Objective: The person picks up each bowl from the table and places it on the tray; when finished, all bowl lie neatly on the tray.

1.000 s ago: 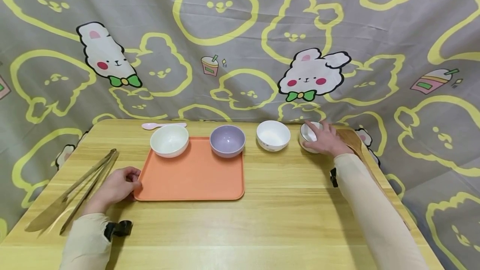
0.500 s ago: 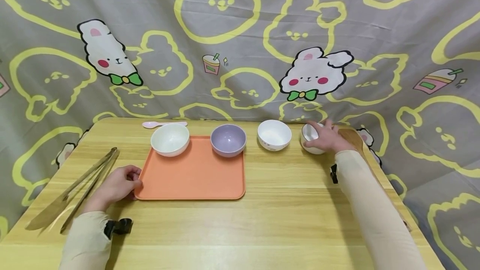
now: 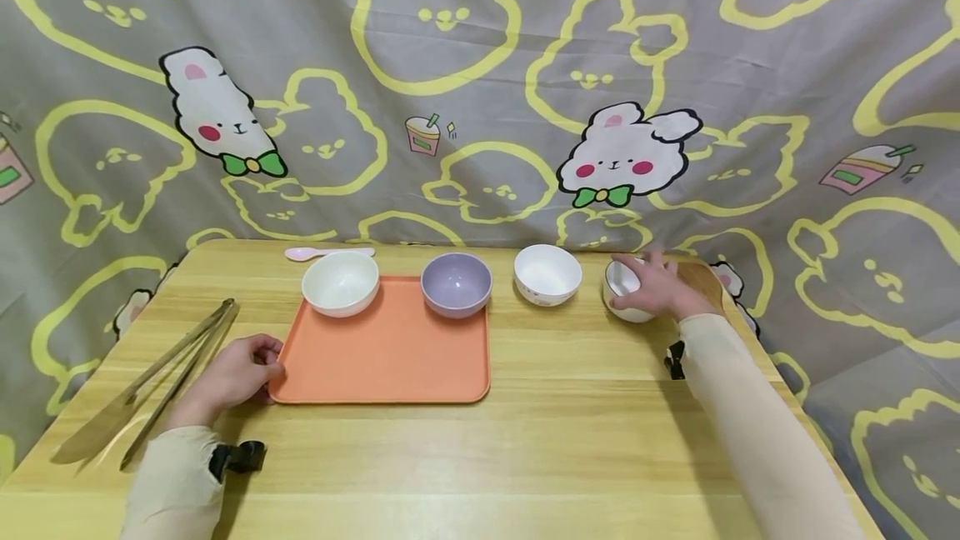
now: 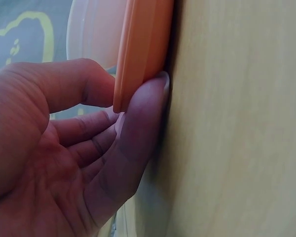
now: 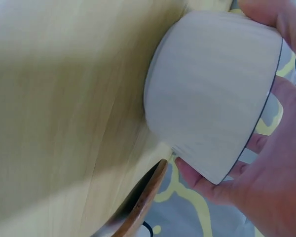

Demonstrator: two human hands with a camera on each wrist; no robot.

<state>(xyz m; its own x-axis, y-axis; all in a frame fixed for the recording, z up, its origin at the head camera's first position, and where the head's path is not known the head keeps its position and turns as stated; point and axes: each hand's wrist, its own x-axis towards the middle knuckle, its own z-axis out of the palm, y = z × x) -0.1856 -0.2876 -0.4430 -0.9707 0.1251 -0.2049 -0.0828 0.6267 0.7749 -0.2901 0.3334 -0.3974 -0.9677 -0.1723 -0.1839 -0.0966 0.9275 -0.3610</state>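
Note:
My left hand (image 3: 238,369) is at the left edge of an orange tray (image 3: 390,361). In the left wrist view, thumb and fingers pinch the tray's rim (image 4: 140,54). At the far right, my right hand (image 3: 660,288) grips a small white bowl with a dark rim (image 3: 628,307). The right wrist view has its white side (image 5: 212,89) close over the table, fingers and thumb round the rim; whether its base touches the wood I cannot tell. A pale bowl (image 3: 341,286) and a purple bowl (image 3: 456,283) sit on the tray's far part.
A white patterned bowl (image 3: 547,275) stands between the tray and my right hand. A pink spoon (image 3: 328,253) lies at the table's back edge. Metal tongs (image 3: 150,382) lie on the left. A wooden utensil (image 3: 701,282) lies behind the right hand. A patterned curtain (image 3: 480,107) hangs behind.
My right hand has shifted the dark-rimmed bowl slightly towards me and to the right. The left hand and the tray have stayed in place.

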